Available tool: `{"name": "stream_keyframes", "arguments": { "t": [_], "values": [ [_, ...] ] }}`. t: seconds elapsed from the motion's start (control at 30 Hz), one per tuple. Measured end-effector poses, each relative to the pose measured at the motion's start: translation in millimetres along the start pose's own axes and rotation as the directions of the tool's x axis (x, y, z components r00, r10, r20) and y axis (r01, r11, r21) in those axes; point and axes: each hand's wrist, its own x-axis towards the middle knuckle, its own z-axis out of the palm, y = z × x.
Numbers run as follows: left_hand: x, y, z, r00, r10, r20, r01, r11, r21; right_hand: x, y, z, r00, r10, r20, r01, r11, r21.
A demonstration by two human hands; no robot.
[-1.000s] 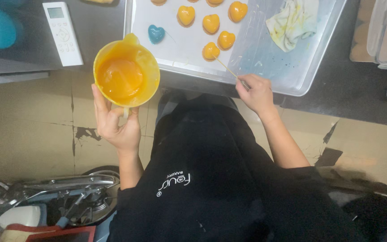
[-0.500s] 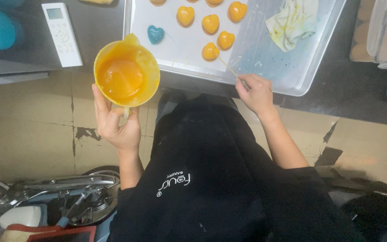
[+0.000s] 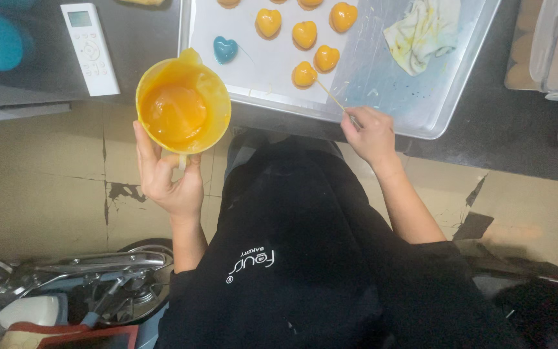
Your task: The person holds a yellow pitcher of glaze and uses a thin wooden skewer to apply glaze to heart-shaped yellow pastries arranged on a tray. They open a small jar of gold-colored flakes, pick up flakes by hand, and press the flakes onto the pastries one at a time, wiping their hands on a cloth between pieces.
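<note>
Over tray edge, right hand pinches skewer; left grips jug.

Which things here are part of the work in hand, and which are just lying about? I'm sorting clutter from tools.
In use:
left hand holding the orange jug of glaze
right hand holding a thin stick set in an orange heart piece
metal tray
other orange hearts
blue heart

Lying about:
stained cloth
white remote-like device
clear containers
</note>
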Motion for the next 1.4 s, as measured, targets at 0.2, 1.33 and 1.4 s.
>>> {"name": "stream_keyframes", "arguments": {
  "t": [0.2,1.33,1.4],
  "values": [
    [0.4,1.5,0.6,1.000,-0.002,0.008,0.002,1.000,-0.001,0.6,-1.4,2.4,0.999,-0.021,0.034,0.021,1.000,0.000],
    [0.6,-0.6,-0.4,1.000,0.025,0.016,-0.025,1.000,-0.017,-6.0,0.2,3.7,0.999,-0.029,0.017,0.029,0.999,0.020],
    [0.4,-0.6,-0.4,1.000,0.021,0.011,-0.021,1.000,-0.018,-7.8,-0.2,1.7,0.999,-0.040,0.003,0.040,0.999,0.017]
  ]
}}
